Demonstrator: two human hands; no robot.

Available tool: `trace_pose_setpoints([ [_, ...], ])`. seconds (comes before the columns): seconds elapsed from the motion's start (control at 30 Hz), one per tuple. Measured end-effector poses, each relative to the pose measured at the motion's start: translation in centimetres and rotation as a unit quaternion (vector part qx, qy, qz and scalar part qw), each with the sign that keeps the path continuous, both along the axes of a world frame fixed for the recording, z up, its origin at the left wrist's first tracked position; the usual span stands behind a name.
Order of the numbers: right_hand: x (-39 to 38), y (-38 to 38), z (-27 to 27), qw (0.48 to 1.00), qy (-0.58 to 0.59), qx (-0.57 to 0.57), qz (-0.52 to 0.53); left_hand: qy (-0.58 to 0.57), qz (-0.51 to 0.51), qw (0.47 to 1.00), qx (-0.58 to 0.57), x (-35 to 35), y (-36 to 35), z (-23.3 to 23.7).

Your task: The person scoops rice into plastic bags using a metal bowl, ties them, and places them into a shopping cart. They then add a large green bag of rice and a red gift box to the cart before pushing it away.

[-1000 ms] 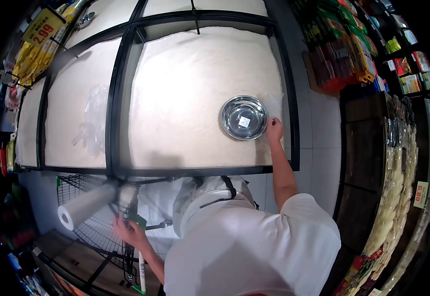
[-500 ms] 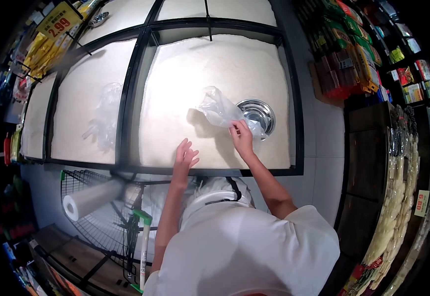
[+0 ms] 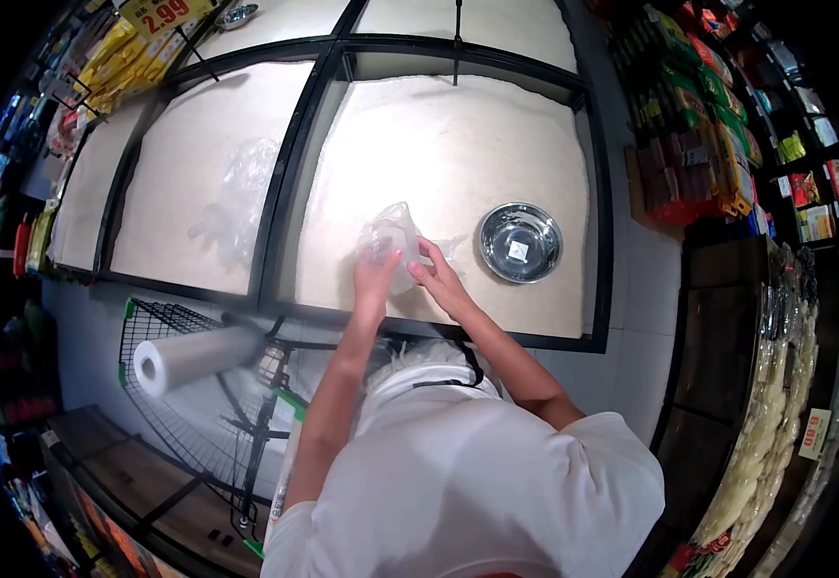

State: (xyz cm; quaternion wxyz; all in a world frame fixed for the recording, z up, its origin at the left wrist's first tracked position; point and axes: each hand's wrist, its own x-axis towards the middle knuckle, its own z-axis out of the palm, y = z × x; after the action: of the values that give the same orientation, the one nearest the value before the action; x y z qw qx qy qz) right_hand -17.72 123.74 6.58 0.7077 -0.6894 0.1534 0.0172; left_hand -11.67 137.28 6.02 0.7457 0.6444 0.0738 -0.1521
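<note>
Drawn leftward off the metal bowl (image 3: 521,243) since the earlier frame, a clear plastic bag (image 3: 389,231) is now between both hands, above the near part of a bin of pale fill (image 3: 448,154). Its long axis runs roughly near to far. The left hand (image 3: 371,279) holds its near left side; the right hand (image 3: 439,279) has thumb and fingers at its right edge, though I cannot tell whether they pinch it. Beyond, to the right, the bowl rests on the fill, nearer the right hand. Near left, a plastic roll (image 3: 198,360) lies above a wire cart (image 3: 188,424).
</note>
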Motion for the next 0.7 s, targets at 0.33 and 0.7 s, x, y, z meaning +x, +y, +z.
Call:
trace_pose_setpoints([
  [0.33, 3.1, -1.3, -0.5, 0.982, -0.006, 0.165, -0.093, 0.008, -0.044, 0.999, 0.017, 0.0, 1.8, 1.2],
  [0.7, 3.3, -0.3, -1.2, 0.992, -0.014, 0.106, -0.061, -0.079, -0.128, 0.981, 0.121, 0.0, 1.0, -0.4],
])
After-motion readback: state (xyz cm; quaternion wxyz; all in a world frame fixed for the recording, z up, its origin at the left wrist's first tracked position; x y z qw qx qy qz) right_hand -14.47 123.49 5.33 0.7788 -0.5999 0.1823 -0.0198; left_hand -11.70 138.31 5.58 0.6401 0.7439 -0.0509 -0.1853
